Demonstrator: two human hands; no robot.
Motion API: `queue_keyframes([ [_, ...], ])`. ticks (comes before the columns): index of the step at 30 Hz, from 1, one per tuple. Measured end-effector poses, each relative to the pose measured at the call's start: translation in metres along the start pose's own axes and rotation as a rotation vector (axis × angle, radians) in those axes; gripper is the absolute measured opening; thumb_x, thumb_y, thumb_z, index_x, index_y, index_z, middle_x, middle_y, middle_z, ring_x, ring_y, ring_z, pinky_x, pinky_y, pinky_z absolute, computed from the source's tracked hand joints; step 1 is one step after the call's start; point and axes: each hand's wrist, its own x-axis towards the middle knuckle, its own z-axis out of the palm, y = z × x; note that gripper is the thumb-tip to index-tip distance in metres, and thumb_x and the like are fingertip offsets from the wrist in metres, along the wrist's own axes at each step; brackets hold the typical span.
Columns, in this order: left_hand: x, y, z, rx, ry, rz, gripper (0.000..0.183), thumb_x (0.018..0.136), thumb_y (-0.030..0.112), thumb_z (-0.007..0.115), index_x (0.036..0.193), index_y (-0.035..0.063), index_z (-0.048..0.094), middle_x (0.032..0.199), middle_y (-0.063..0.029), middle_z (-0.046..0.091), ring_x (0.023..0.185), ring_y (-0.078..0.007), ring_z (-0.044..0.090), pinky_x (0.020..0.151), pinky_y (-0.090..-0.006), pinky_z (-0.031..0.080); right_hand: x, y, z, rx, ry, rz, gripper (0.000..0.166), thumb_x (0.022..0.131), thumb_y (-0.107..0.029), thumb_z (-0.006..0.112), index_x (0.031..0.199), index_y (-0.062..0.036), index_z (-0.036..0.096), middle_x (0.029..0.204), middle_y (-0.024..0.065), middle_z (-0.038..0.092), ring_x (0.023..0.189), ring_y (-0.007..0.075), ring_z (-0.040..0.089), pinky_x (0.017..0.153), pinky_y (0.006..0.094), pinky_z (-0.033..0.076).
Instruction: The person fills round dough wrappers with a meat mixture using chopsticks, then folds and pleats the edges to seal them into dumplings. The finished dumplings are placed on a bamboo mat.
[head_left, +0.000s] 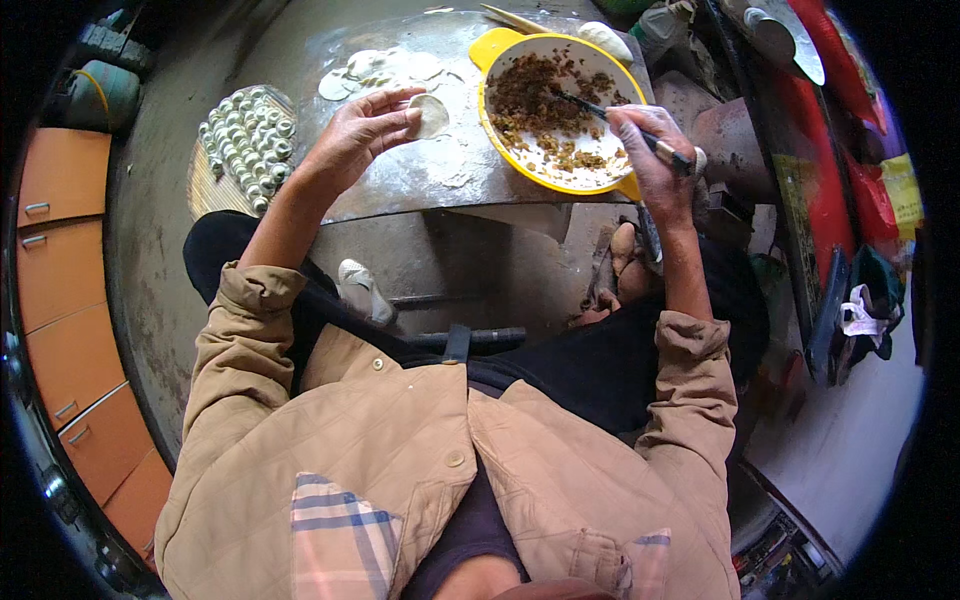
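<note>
Between the thumb and fingers of my left hand (361, 135) is a round dough wrapper (432, 117), held above the floured board (352, 196). My right hand (657, 154) grips a dark-handled utensil (585, 104), whose far end dips into brown chopped filling (525, 86); that end is buried, so its shape is hidden. The filling sits in a yellow-rimmed white colander-like bowl (489, 139) on the right of the board. More flat wrappers (382, 69) lie in a floury pile beyond my left hand.
Left of the board, folded dumplings (247, 142) stand in rows on a round slatted tray (214, 196). A wooden rolling pin (514, 19) and a lump of dough (604, 40) lie behind the bowl. Orange cabinets (67, 277) line the left side.
</note>
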Motion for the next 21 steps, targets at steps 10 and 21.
queue_keyframes([
  [10, 0.025, 0.029, 0.047, -0.352, -0.111, -0.028, 0.046, 0.091, 0.018, 0.066, 0.122, -0.0099, 0.047, 0.116, -0.0195, 0.058, 0.104, -0.0248, 0.064, 0.094, -0.0351, 0.056, -0.008, 0.001, -0.008, 0.495, 0.04, 0.528, 0.026, 0.096, -0.018, 0.061, 0.109, 0.0031, 0.067, 0.104, 0.0146, 0.069, 0.095, 0.0198, 0.068, 0.09, 0.0311, 0.056],
  [21, 0.036, 0.029, 0.075, -0.108, 0.017, 0.023, 0.042, 0.095, 0.018, 0.062, 0.13, -0.0035, 0.051, 0.119, -0.0173, 0.062, 0.109, -0.025, 0.064, 0.095, -0.0366, 0.055, -0.005, 0.015, 0.029, 0.734, 0.146, 0.505, 0.026, 0.097, -0.017, 0.059, 0.106, 0.0062, 0.065, 0.103, 0.0164, 0.066, 0.094, 0.0226, 0.067, 0.09, 0.0356, 0.057],
])
